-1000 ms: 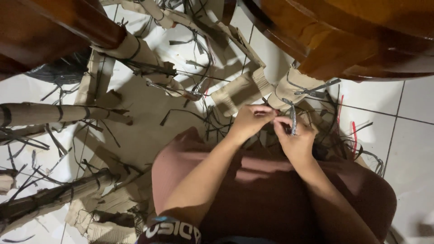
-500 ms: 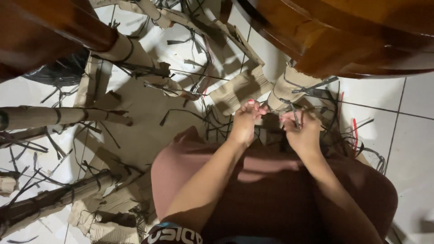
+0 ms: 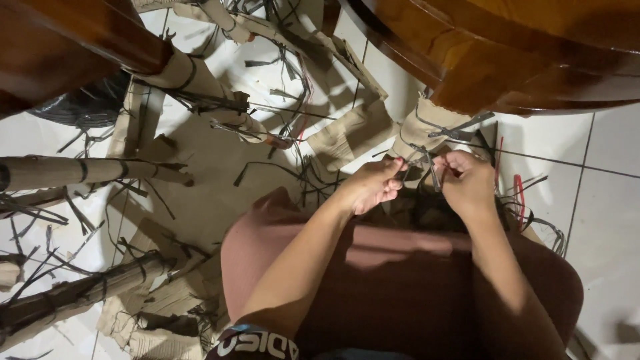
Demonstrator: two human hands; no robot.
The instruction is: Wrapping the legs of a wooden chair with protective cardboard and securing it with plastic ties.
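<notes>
My left hand [image 3: 373, 185] pinches a thin grey plastic strap [image 3: 419, 162] that runs around a table leg wrapped in brown cardboard [image 3: 427, 130]. My right hand [image 3: 467, 180] is closed on a small grey tool, probably a cutter [image 3: 435, 179], held against the same strap. Both hands meet just below the wrapped leg, over my knees in maroon cloth [image 3: 400, 280]. The cutter's tip is hidden between my fingers.
A dark polished wooden tabletop [image 3: 520, 53] overhangs at the upper right. More cardboard-wrapped legs [image 3: 200, 83] lie at the left on white floor tiles [image 3: 600, 220]. Cut black straps [image 3: 293, 67] and cardboard scraps [image 3: 347, 137] are strewn about. Red strips [image 3: 519, 190] lie right of my hands.
Both hands have shifted slightly up toward the wrapped leg and drawn closer together on the strap. The view has tilted a little.
</notes>
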